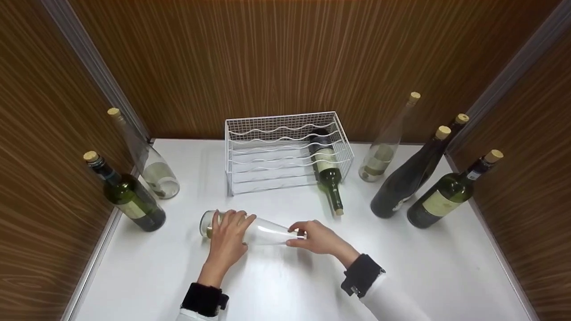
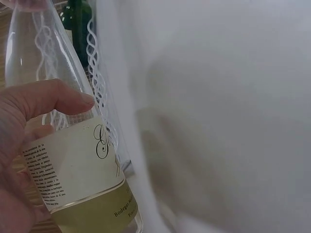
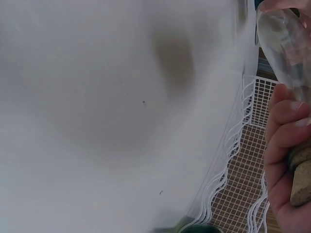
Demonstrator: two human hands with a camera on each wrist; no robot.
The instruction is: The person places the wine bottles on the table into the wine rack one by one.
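A clear glass bottle [image 1: 267,231] lies on its side above the table in the head view, its base to the left and its neck to the right. My left hand [image 1: 229,238] grips its body from above. In the left wrist view the thumb rests beside a cream and olive label [image 2: 77,160]. My right hand [image 1: 321,238] holds the neck, and the right wrist view shows the cork [image 3: 302,184] next to the palm. Behind the hands stands a white wire wine rack [image 1: 227,156] with wavy shelves. One green bottle [image 1: 331,183] lies in its right end, neck forward.
On the left stand a green corked bottle [image 1: 134,203] and a clear one [image 1: 156,167]. To the right are a clear bottle [image 1: 383,149], dark bottles [image 1: 401,187] and a green labelled bottle [image 1: 441,200]. Wood-grain panels [image 1: 276,58] enclose the white table [image 1: 285,285] at back and sides.
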